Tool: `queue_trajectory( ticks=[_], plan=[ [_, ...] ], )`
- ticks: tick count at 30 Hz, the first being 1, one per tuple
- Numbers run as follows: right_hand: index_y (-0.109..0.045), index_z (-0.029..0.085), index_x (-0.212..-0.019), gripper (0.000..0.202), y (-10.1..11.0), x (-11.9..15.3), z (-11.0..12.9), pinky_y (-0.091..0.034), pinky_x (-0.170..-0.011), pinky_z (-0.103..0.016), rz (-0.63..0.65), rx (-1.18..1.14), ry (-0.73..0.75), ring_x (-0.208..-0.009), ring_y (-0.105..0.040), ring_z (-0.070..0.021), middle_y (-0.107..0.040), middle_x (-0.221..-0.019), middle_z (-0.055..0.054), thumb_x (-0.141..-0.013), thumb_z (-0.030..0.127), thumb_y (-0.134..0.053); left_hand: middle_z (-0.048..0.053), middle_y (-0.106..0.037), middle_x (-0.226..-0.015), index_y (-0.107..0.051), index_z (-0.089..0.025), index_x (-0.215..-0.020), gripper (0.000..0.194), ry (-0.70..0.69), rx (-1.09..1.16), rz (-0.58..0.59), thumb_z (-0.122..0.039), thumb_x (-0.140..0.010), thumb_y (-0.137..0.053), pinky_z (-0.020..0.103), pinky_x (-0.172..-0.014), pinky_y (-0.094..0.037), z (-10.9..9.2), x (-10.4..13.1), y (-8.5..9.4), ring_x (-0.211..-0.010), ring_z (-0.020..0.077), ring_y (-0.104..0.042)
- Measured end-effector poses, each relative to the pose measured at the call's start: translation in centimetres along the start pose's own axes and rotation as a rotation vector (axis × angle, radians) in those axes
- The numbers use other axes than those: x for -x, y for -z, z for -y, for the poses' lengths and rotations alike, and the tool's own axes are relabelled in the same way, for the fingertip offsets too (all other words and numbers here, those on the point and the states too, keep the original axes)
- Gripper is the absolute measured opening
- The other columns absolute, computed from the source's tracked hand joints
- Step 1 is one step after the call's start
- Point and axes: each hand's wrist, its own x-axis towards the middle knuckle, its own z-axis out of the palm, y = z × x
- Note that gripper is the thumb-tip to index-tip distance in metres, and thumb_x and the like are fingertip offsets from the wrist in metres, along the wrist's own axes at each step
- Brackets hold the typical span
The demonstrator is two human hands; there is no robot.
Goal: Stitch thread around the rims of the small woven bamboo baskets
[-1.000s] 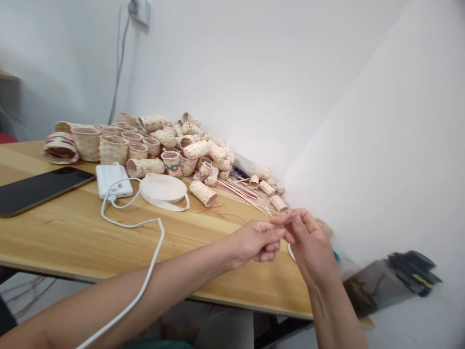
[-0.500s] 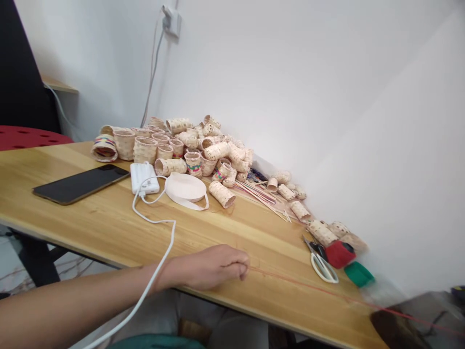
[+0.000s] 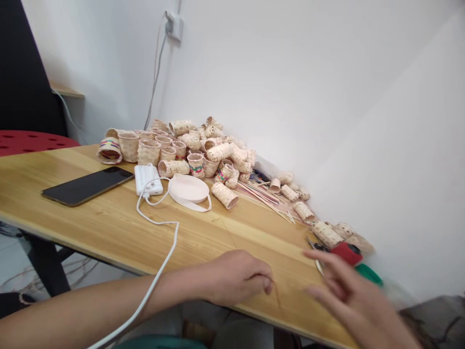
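Observation:
My left hand (image 3: 241, 277) is closed in a pinch above the front part of the wooden table (image 3: 203, 242). A thin reddish thread (image 3: 277, 293) hangs from its fingertips, short and blurred. My right hand (image 3: 352, 295) is at the lower right, slightly smeared by motion, with thumb and index finger spread and nothing between them. Just beyond its fingers lie scissors (image 3: 318, 267) with a white handle, partly covered by the hand. A red thread spool (image 3: 346, 253) and a green roll (image 3: 369, 274) are beside them.
Woven baskets (image 3: 148, 151) are heaped along the wall, with thin strips (image 3: 263, 196) near them. A phone (image 3: 87, 185), a white power bank (image 3: 148, 180) and a rolled pale ribbon (image 3: 189, 189) lie at left. A white cable (image 3: 160, 271) crosses over my left forearm.
My right hand has come into view from the right, near the scissors. My left hand has shifted right. The long red line stretched to the right no longer shows; a short thread hangs instead.

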Motion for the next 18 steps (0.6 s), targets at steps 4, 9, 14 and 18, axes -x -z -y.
queue_trajectory(
  ticks=[4,9,14,18],
  plan=[
    [-0.069,0.026,-0.084,0.016,-4.1,-1.8,3.1,-0.02,-0.047,-0.024,0.425,-0.072,-0.026,-0.049,-0.028,-0.0112,-0.031,-0.054,0.007,-0.075,0.039,-0.065,-0.003,-0.058,-0.064,-0.057,-0.017,-0.067,0.025,-0.025,-0.037,-0.122,-0.015,-0.087,-0.043,0.018,-0.052,-0.029,-0.9,-1.2,-0.3,-0.056,0.0107,-0.046],
    [-0.061,0.022,-0.064,0.027,-5.0,-2.1,3.2,-0.019,-0.048,-0.023,0.382,-0.066,-0.101,-0.051,-0.027,-0.0114,-0.029,-0.052,0.006,-0.072,0.047,-0.063,-0.004,-0.047,-0.055,-0.05,-0.016,-0.061,0.031,-0.012,-0.09,-0.22,-0.022,-0.091,-0.043,0.022,-0.048,-0.02,0.0,-1.0,-0.9,-0.05,0.0097,-0.038],
    [-0.059,0.021,-0.06,0.036,-4.4,-0.8,2.3,-0.027,-0.049,-0.023,0.292,-0.078,-0.128,-0.053,-0.035,-0.0129,-0.04,-0.054,0.004,-0.077,0.053,-0.056,-0.002,-0.055,-0.057,-0.058,-0.017,-0.064,0.029,0.014,-0.165,-0.238,-0.022,-0.089,-0.045,0.022,-0.049,-0.021,-0.1,-0.9,-1.1,-0.05,0.0109,-0.041],
    [-0.063,0.024,-0.064,0.034,-3.0,-0.3,1.9,-0.034,-0.05,-0.024,0.183,-0.023,-0.071,-0.054,-0.045,-0.015,-0.051,-0.056,0.003,-0.078,0.054,-0.057,-0.001,-0.066,-0.07,-0.068,-0.018,-0.078,0.026,0.007,-0.076,-0.221,-0.02,-0.089,-0.044,0.019,-0.055,-0.031,-0.2,-1.1,-1.1,-0.061,0.0126,-0.054]
  ],
)
